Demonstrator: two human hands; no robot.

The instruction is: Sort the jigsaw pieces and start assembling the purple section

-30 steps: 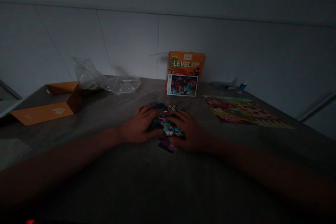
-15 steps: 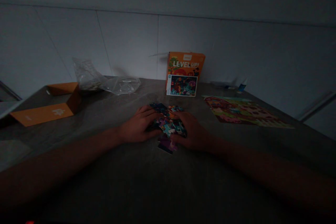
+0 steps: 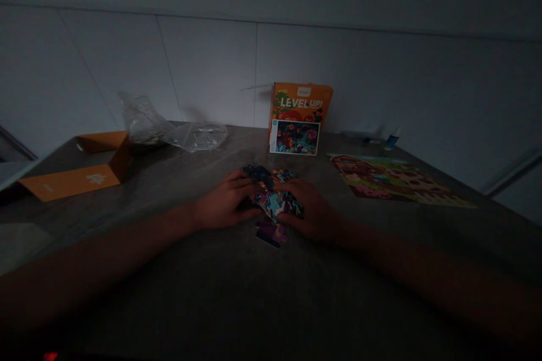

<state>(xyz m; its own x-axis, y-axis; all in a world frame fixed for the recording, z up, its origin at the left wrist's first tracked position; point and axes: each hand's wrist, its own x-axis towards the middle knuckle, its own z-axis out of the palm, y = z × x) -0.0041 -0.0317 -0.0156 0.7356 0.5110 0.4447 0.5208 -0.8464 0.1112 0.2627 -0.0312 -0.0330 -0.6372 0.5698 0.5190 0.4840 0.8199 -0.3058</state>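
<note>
Dim light covers a grey stone-look table (image 3: 237, 293) set against a pale panelled wall (image 3: 203, 62). "LEVEL UP!" is printed in white on the upright orange cardboard puzzle box (image 3: 300, 118) leaned at the wall; smaller writing on it cannot be read. A small heap of multicoloured cardboard jigsaw pieces (image 3: 274, 203) lies at the table's middle, pressed between 2 hands: the left hand (image 3: 224, 206) is curled against its left side, the right hand (image 3: 311, 210) against its right, fingers bent over the pieces and touching them. Whether any single piece is pinched cannot be told in the gloom. 1 purple piece (image 3: 271, 232) juts out below the heap. An assembled flat farm-scene jigsaw (image 3: 393, 180) lies to the right, and crumpled clear plastic bags (image 3: 178, 127) and an opened orange cardboard box tray (image 3: 76, 172) to the left. A small blue-capped object (image 3: 392, 140) at the wall is too dark to identify.
</note>
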